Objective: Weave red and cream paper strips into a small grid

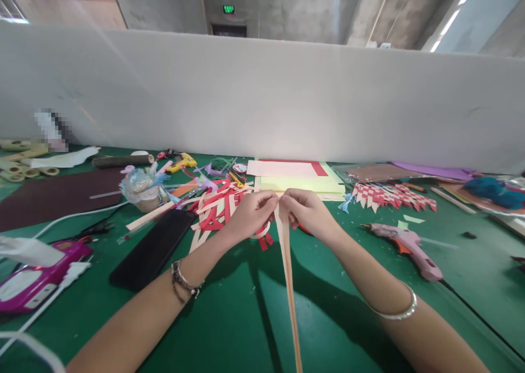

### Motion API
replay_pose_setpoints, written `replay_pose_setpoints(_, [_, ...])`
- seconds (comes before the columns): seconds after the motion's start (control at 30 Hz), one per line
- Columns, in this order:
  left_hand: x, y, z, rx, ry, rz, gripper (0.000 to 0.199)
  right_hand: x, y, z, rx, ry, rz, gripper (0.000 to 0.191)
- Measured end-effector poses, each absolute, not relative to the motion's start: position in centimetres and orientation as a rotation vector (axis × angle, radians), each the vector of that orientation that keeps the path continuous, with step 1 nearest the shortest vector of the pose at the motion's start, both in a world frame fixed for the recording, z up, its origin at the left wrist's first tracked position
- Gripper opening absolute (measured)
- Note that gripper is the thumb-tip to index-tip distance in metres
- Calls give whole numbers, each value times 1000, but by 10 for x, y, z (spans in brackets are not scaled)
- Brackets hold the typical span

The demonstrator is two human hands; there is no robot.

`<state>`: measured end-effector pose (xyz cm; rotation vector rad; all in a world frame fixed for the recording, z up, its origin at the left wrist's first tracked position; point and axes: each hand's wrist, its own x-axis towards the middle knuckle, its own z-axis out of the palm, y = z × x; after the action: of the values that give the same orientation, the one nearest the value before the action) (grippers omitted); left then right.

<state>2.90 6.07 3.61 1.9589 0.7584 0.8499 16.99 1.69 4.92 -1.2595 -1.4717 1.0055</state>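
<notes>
My left hand (255,214) and my right hand (308,214) meet above the green tabletop, thumbs and fingers pinched together on the upper end of a long cream paper strip (288,274). The strip hangs down toward me and runs past the bottom of the view; it looks folded or doubled lengthwise. Just behind my left hand lies a loose heap of red and cream paper strips (219,206). Sheets of coloured paper (301,186), pale yellow, pink and red, lie stacked beyond both hands.
A pink glue gun (410,247) with a black cord lies right; a woven red-and-white piece (394,196) lies behind it. Left are a black pouch (153,247), a wrapped pot (144,190), a magenta power strip (45,274) and a yellow glue gun (182,163). A white partition (262,99) closes the back.
</notes>
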Motion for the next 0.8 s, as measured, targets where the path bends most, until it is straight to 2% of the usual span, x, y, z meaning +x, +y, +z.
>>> replay_pose_setpoints(0.4, [36,58,28,1930,887,1048,37,160,16,37,-1125,-1301,1198,31])
replay_pose_setpoints(0.8, [38,54,30,1817,802,940,39,154,15,31,-1125,-1153,1102,31])
